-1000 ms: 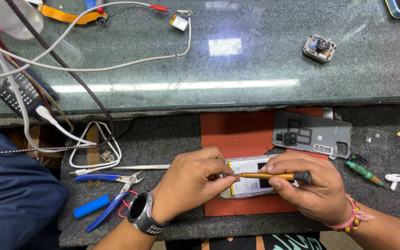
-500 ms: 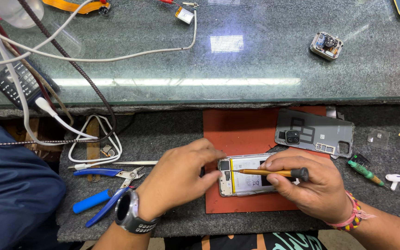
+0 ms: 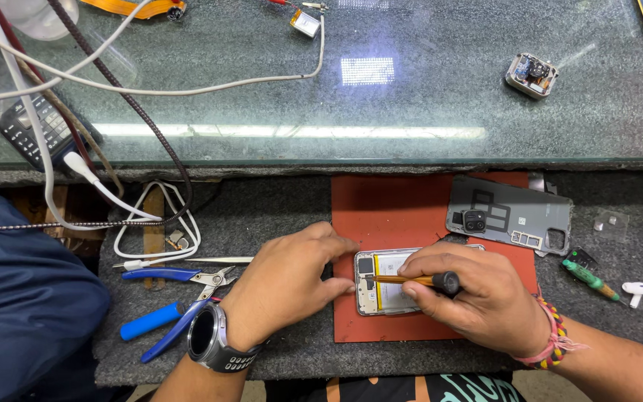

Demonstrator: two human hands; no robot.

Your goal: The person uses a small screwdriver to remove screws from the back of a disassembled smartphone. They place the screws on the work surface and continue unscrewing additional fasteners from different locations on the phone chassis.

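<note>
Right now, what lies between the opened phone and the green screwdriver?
In the head view, the right hand lies between the opened phone and green screwdriver.

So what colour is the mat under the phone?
The mat is orange-red, seen best in the head view, beneath the opened phone.
</note>
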